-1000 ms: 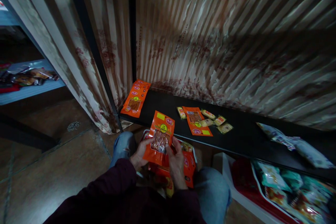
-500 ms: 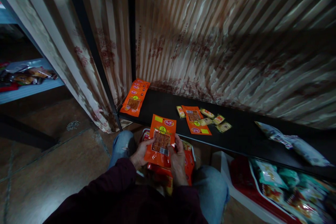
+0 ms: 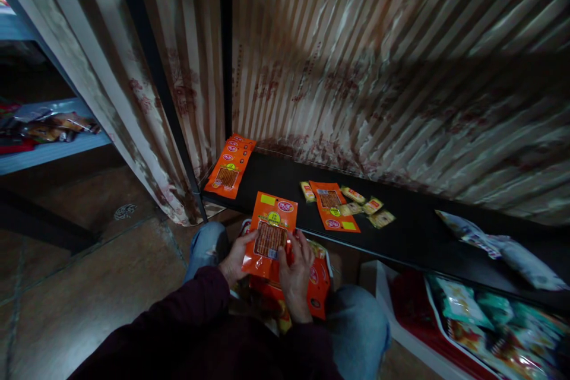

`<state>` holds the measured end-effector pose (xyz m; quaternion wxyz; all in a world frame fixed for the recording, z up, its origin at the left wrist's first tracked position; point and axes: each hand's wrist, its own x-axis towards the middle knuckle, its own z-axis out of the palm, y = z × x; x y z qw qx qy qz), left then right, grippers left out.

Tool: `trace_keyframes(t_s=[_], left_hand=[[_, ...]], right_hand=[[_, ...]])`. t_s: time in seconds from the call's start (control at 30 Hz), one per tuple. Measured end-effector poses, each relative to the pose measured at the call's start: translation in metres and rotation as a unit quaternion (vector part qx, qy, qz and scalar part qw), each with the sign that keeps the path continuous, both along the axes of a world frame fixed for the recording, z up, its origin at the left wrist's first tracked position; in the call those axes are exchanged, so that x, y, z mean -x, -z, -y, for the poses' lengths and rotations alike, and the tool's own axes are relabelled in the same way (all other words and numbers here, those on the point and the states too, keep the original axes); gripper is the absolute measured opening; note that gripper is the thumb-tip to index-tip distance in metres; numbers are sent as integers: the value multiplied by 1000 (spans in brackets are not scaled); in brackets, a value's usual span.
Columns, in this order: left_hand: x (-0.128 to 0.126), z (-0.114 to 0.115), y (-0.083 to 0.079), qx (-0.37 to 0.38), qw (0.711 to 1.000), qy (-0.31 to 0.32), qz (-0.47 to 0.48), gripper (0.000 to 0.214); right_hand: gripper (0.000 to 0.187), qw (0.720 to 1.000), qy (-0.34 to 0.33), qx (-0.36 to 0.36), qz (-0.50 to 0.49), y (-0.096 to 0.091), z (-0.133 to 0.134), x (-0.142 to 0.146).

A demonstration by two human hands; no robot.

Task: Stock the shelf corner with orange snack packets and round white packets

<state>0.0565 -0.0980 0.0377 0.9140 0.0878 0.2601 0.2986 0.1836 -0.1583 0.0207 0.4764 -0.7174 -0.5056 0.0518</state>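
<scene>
Our right hand (image 3: 294, 270) has slid further across the orange snack packet (image 3: 270, 231), which it and our left hand (image 3: 235, 261) clamp by its lower edges above the packet stack (image 3: 318, 291) in our lap.

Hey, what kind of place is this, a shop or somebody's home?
Most likely a small shop or its stockroom. On a black shelf lie orange snack packets, a tray below holds mixed bagged snacks, and a blue shelf at left carries more. The left hand and right hand hold another orange packet.
</scene>
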Motion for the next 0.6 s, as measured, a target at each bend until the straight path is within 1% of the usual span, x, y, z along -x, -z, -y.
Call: trace_keyframes(t_s=[0.1,0.27,0.4,0.5,0.6], left_hand=[[0,-4,1,1,1000,-16,2,36],[1,-11,2,-3,999,-36,-1,31],[3,-14,2,-5,999,-43,1,31],[3,-12,-3,-10,999,-40,16,35],[2,-9,-13,-27,998,-39,29,43]], right_hand=[[33,999,-15,1,41,-3,-1,2],[42,1000,-10,17,16,-1,-4,3],[37,998,-19,16,49,-2,-4,4],[34,997,-40,25,64,-2,-5,6],[35,995,-68,44,57,-3,-6,8]])
